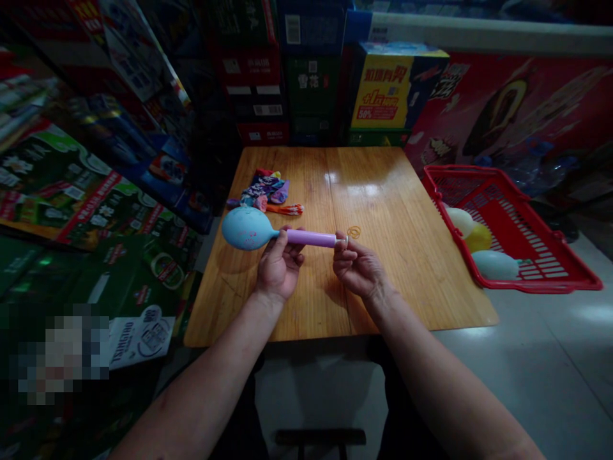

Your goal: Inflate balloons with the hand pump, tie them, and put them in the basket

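A light blue balloon [246, 228], partly inflated with small pink marks, sits on the nozzle end of a purple balloon pump [311, 238]. My left hand [280, 265] is closed around the balloon's neck and the pump's front end. At the pump's other end, my right hand [359, 265] grips the white plunger handle [345, 241], pushed nearly all the way in. Pump and balloon are held level above the wooden table [378, 281]. Behind the balloon lies a heap of uninflated, colourful balloons [268, 190]. Several yellowish rubber bands [354, 232] lie just beyond my right hand.
A red basket [531, 289] right of the table holds a white balloon [460, 222], a yellow balloon [477, 237] and a pale blue balloon [495, 264]. Stacked drink cartons [311, 89] stand behind the table, and green cartons [138, 275] crowd its left side.
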{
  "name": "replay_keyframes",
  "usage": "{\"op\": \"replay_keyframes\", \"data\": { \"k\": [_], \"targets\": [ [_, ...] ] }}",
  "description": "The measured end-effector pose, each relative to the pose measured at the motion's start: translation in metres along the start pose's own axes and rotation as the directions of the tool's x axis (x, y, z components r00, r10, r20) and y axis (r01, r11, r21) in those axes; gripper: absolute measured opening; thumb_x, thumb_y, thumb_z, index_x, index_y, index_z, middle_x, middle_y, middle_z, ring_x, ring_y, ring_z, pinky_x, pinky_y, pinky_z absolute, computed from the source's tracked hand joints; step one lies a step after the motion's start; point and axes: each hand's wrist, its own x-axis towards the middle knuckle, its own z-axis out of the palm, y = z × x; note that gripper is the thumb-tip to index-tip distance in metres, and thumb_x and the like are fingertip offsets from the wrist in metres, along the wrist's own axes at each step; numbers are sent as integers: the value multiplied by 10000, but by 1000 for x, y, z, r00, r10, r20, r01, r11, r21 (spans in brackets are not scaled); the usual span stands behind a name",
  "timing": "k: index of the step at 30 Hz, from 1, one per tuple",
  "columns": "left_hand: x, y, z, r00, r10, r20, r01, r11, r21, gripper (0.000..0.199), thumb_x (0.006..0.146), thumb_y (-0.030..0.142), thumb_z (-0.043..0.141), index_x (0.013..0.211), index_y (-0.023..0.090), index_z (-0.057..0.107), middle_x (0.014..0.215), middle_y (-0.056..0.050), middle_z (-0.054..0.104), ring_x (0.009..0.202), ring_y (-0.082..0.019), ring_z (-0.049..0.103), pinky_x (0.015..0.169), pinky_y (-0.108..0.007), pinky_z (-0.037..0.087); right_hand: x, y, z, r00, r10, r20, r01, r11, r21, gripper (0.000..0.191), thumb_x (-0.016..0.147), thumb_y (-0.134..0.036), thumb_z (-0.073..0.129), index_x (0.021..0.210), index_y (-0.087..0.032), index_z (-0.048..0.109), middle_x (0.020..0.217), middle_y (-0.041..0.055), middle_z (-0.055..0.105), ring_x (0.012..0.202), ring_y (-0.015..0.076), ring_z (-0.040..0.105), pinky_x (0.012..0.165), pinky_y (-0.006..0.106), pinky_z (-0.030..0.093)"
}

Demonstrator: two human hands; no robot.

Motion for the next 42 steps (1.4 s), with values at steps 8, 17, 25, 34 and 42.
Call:
{"op": "replay_keyframes", "data": {
  "k": [8, 17, 25, 34, 42],
  "targets": [
    [13, 22, -5, 994, 81, -76, -81, 997, 11, 277, 820, 330, 761, 1060, 205, 703, 1033, -88, 746, 831, -164, 700, 520, -186, 387, -12, -27, 2, 996, -89, 27, 90, 993, -71, 155, 966, -84, 485, 969, -158, 620, 691, -54, 649, 422, -8, 465, 432, 91, 388],
    [4, 1, -2, 1000, -1, -8, 1, 1000, 15, 260, 848, 346, 738, 1071, 220, 693, 1084, -93, 740, 881, -168, 689, 554, -202, 400, -2, 5, 0, 999, -38, -25, 37, 999, -37, 115, 956, -106, 529, 1005, -154, 622, 697, -32, 652, 450, 13, 479, 453, 109, 414],
    [13, 23, -3, 995, 89, -49, -89, 996, -2, 237, 828, 332, 750, 1034, 224, 706, 1050, -76, 748, 860, -158, 691, 519, -196, 383, -14, -22, 2, 994, -90, 55, 94, 994, -64, 109, 940, -83, 542, 973, -155, 618, 694, -58, 644, 429, -9, 460, 435, 93, 383],
    [7, 3, -1, 1000, 26, 4, -26, 999, 30, 274, 845, 366, 736, 1071, 215, 698, 1080, -94, 744, 893, -176, 693, 551, -213, 374, -1, 8, -1, 997, -74, 36, 76, 995, -69, 100, 945, -101, 561, 994, -164, 621, 696, -46, 652, 460, 7, 480, 460, 105, 415],
    [14, 23, -7, 994, 80, -75, -78, 997, 23, 292, 876, 372, 695, 1121, 214, 694, 1085, -90, 732, 909, -191, 695, 528, -213, 328, -13, -12, 11, 979, -200, -24, 173, 895, -412, 223, 977, -138, 481, 895, -230, 667, 674, -63, 613, 409, 12, 383, 419, 157, 328]
  ]
}}
